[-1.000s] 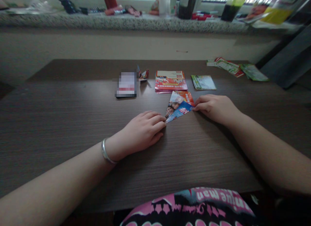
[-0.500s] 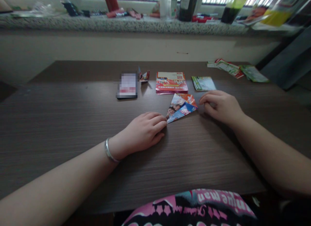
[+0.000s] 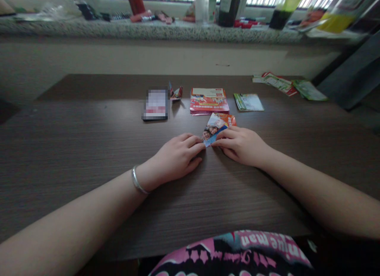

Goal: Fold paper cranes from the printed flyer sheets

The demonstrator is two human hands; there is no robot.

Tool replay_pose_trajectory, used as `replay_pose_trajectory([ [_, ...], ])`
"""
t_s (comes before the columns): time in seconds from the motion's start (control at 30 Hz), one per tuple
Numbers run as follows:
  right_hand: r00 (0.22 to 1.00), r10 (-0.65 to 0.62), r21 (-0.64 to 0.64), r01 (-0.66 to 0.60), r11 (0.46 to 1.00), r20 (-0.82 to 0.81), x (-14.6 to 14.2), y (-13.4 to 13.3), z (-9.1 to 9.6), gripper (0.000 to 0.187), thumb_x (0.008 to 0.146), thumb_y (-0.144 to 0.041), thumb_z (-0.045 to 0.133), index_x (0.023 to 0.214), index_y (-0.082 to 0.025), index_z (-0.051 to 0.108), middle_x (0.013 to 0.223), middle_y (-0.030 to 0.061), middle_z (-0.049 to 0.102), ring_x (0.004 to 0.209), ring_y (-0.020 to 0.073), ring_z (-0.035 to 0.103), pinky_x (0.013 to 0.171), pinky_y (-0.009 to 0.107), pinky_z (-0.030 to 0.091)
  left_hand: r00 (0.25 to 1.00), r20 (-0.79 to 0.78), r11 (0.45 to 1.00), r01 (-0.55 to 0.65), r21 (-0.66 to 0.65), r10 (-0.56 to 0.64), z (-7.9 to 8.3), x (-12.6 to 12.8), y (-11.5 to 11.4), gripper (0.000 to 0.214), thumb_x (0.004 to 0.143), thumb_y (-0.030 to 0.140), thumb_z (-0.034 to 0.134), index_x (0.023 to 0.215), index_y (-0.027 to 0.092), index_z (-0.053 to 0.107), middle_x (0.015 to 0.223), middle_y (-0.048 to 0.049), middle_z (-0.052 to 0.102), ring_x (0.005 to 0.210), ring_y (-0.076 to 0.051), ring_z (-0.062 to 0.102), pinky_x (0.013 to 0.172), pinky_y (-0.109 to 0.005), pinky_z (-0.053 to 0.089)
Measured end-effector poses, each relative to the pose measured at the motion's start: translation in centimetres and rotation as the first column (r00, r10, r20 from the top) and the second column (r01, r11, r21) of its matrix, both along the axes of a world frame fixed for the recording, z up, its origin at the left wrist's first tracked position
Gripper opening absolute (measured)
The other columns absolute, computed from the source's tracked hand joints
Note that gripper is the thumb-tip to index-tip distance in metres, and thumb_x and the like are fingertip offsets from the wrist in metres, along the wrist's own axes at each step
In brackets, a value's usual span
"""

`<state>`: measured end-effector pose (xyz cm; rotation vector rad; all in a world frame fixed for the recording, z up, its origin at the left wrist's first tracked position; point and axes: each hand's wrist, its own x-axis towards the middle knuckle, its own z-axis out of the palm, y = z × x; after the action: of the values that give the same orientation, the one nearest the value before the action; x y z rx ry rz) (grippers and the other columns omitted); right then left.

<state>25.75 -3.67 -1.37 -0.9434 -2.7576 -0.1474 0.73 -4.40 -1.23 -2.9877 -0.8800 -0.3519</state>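
Note:
A folded paper flyer [image 3: 214,129], printed with photos of people, blue and orange, lies flat on the brown table [image 3: 97,161]. The fingertips of my left hand [image 3: 181,157] close on its pointed left corner. On that wrist is a silver bangle [image 3: 138,181]. My right hand [image 3: 242,145] has its curled fingers pressed on the blue flap along the flyer's near edge, covering part of it. Just behind stands a stack of red and orange flyers [image 3: 209,102], close to the folded one.
Left of the stack are a small folded paper piece [image 3: 177,93] and a flat dark-edged object with a blurred face [image 3: 155,104]. A green-white packet stack [image 3: 248,102] lies to the right. Loose paper strips [image 3: 279,83] lie at the back right. Bottles and clutter line the stone windowsill [image 3: 178,31].
My right hand has moved left and nearer, from beside the flyer onto its blue flap. My left hand stays at the corner, shifted only slightly.

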Motion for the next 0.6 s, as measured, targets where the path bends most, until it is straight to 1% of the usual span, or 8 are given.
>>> replay_pose_trajectory([
  [0.27, 1.000, -0.022, -0.010, 0.022, 1.000, 0.020, 0.4, -0.1, -0.1, 0.033, 0.092, -0.019, 0.046, 0.116, -0.026, 0.068, 0.111, 0.0074, 0.066, 0.096, 0.0211, 0.057, 0.082, 0.033, 0.045, 0.999, -0.047, 0.999, 0.010, -0.052, -0.013, 0.5, -0.6, 0.0, 0.028, 0.093, 0.024, 0.048, 0.117, 0.017, 0.060, 0.123, -0.0102, 0.060, 0.112, -0.025, 0.056, 0.099, -0.042, 0.048],
  [0.43, 1.000, -0.014, -0.007, 0.014, 1.000, 0.015, 0.7, 0.1, -0.3, 0.036, 0.091, -0.018, 0.048, 0.119, -0.028, 0.067, 0.112, 0.0070, 0.066, 0.096, 0.0212, 0.057, 0.082, 0.033, 0.044, 0.997, -0.063, 0.995, 0.028, -0.094, -0.034, 1.0, -0.9, 0.0, 0.027, 0.092, 0.022, 0.050, 0.116, 0.017, 0.060, 0.126, -0.0096, 0.060, 0.116, -0.024, 0.056, 0.102, -0.040, 0.048],
  [0.6, 1.000, -0.013, -0.003, 0.013, 1.000, 0.007, 0.9, 0.1, -0.4, 0.035, 0.091, -0.019, 0.047, 0.119, -0.028, 0.067, 0.111, 0.0071, 0.066, 0.098, 0.0213, 0.057, 0.082, 0.033, 0.045, 0.995, -0.079, 0.993, 0.044, -0.108, -0.052, 1.4, -1.2, 0.0, 0.030, 0.090, 0.022, 0.052, 0.118, 0.018, 0.060, 0.129, -0.0091, 0.059, 0.119, -0.023, 0.056, 0.102, -0.039, 0.048],
])
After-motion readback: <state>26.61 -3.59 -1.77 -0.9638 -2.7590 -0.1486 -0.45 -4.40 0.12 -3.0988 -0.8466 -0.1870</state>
